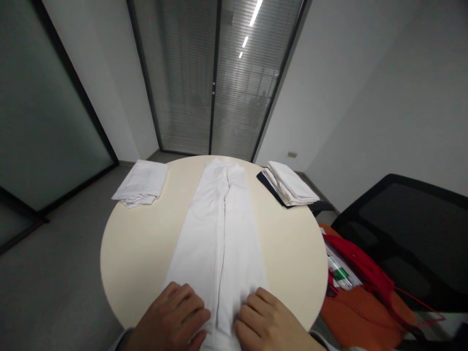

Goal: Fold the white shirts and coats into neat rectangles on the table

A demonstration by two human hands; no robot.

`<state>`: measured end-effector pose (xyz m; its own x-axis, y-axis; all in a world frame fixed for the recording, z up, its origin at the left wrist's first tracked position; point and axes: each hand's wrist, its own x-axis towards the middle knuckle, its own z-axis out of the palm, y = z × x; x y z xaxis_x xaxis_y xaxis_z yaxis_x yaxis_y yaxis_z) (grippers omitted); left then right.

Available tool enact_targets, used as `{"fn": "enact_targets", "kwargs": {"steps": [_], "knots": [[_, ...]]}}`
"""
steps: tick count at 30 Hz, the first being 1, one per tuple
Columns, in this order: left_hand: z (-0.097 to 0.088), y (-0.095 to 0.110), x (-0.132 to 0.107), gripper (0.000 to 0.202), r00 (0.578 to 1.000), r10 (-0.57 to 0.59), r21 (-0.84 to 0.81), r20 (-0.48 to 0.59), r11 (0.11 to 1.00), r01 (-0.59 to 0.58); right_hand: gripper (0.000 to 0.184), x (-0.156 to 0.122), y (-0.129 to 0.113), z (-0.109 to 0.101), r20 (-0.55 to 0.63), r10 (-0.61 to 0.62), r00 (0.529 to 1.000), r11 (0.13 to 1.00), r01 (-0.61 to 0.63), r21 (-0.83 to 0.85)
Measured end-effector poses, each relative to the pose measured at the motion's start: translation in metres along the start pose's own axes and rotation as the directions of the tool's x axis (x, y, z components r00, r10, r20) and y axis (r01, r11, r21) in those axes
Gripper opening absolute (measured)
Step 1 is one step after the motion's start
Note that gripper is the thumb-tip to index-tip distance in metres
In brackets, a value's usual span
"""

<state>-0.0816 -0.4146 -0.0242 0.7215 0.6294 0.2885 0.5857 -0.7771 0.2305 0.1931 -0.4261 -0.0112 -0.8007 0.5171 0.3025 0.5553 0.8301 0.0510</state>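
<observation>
A pair of white trousers [204,243] lies lengthwise down the middle of the round table, its two legs side by side with a seam line between them. My left hand [175,317] is on the near end of the left leg, fingers curled and thumb close to them on the cloth. On the near end of the right leg, my right hand [268,321] has its fingers bent in against the fabric. The trousers' nearest edge is partly hidden by both hands and cut off by the frame.
The round cream table [127,258] carries a folded white cloth [144,180] at far left and a stack of folded white cloth [288,183] over a dark piece at far right. An orange-seated chair [361,317] at right holds a red bag [360,261]. Glass panels [190,97] stand behind.
</observation>
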Motion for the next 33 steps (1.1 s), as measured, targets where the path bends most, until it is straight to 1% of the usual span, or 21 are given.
{"fn": "enact_targets", "kwargs": {"steps": [2, 4, 6, 7, 9, 11, 13, 16, 21, 24, 27, 28, 30, 32, 33], "knots": [[-0.008, 0.003, -0.001, 0.021, 0.998, 0.004, -0.004, -0.062, 1.0, -0.004, 0.021, -0.004, 0.0, -0.006, -0.04, -0.001, 0.999, 1.0, 0.002, 0.013], [-0.016, 0.004, 0.0, 0.029, 0.994, 0.015, 0.002, -0.111, 1.0, -0.015, 0.013, -0.008, 0.002, -0.013, -0.043, -0.019, 0.999, 1.0, 0.019, 0.013], [-0.022, 0.004, 0.002, 0.031, 0.991, 0.043, 0.011, -0.13, 0.999, -0.042, 0.005, -0.011, 0.004, -0.02, 0.002, -0.041, 0.999, 0.999, 0.041, 0.0], [-0.024, 0.003, 0.003, 0.03, 0.989, 0.058, 0.01, -0.138, 0.998, -0.058, 0.004, -0.012, 0.004, -0.022, 0.034, -0.049, 0.998, 0.999, 0.049, -0.003], [-0.022, 0.002, 0.004, 0.025, 0.984, 0.073, 0.004, -0.162, 0.997, -0.073, 0.006, -0.014, 0.005, -0.023, 0.104, -0.059, 0.993, 0.998, 0.058, 0.011], [-0.017, 0.003, 0.003, 0.02, 0.974, 0.095, -0.004, -0.208, 0.995, -0.098, 0.01, -0.015, 0.005, -0.019, 0.163, -0.062, 0.985, 0.998, 0.057, 0.035], [-0.011, 0.004, 0.003, 0.02, 0.957, 0.107, -0.015, -0.271, 0.993, -0.115, 0.013, -0.016, 0.006, -0.015, 0.186, -0.066, 0.98, 0.997, 0.056, 0.059], [-0.005, 0.007, 0.003, 0.023, 0.941, 0.113, -0.026, -0.32, 0.991, -0.128, 0.013, -0.017, 0.007, -0.009, 0.164, -0.074, 0.984, 0.996, 0.064, 0.063], [0.003, 0.008, 0.003, 0.023, 0.923, 0.137, -0.048, -0.359, 0.985, -0.165, 0.008, -0.017, 0.009, -0.008, 0.043, -0.124, 0.991, 0.992, 0.123, 0.025], [0.002, 0.004, 0.002, 0.019, 0.939, 0.127, -0.08, -0.32, 0.984, -0.16, 0.003, -0.017, 0.01, -0.006, -0.014, -0.129, 0.992, 0.992, 0.129, 0.016], [-0.007, -0.004, 0.005, 0.012, 0.967, 0.175, -0.08, -0.185, 0.978, -0.192, 0.003, -0.017, 0.012, 0.001, -0.029, -0.143, 0.989, 0.989, 0.144, 0.031], [-0.012, -0.006, 0.005, 0.013, 0.971, 0.2, -0.079, -0.132, 0.974, -0.211, 0.004, -0.016, 0.012, 0.003, -0.026, -0.148, 0.989, 0.988, 0.149, 0.038], [-0.02, -0.011, 0.006, 0.02, 0.966, 0.252, -0.089, -0.056, 0.963, -0.256, 0.005, -0.016, 0.013, 0.006, -0.019, -0.148, 0.989, 0.988, 0.149, 0.047], [-0.029, -0.014, 0.004, 0.024, 0.956, 0.291, -0.122, -0.033, 0.948, -0.292, 0.009, -0.013, 0.015, 0.0, -0.009, -0.151, 0.989, 0.986, 0.151, 0.065], [-0.033, -0.016, 0.003, 0.027, 0.953, 0.302, -0.143, -0.025, 0.942, -0.303, 0.011, -0.011, 0.016, -0.006, 0.0, -0.151, 0.989, 0.985, 0.15, 0.083]]}}
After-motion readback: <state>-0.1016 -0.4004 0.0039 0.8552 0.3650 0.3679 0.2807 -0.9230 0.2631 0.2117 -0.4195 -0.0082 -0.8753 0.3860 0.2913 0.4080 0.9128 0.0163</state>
